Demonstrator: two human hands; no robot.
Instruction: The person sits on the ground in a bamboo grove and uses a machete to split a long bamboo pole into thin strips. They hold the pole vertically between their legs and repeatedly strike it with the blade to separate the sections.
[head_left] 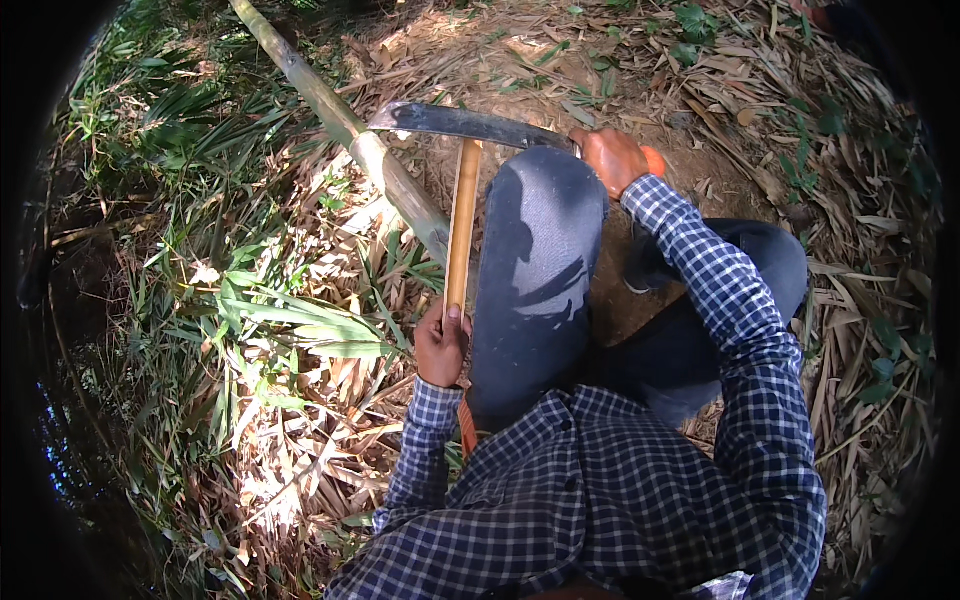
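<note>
Head view: left hand (441, 345), closed round the near end of a split bamboo strip (461, 230), beside a trousered leg (535, 275); right hand (612, 160), closed on the orange handle (653, 161) of a curved blade (470, 124), at the strip's far end; bamboo pole (385, 172), slanting beyond, among leaf litter (335, 445).

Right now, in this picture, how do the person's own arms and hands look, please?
The left sleeve and right sleeve are long, in dark blue and white check, matching the shirt. Both reach about the wrists. The left hand and right hand are bare, without gloves.
</note>
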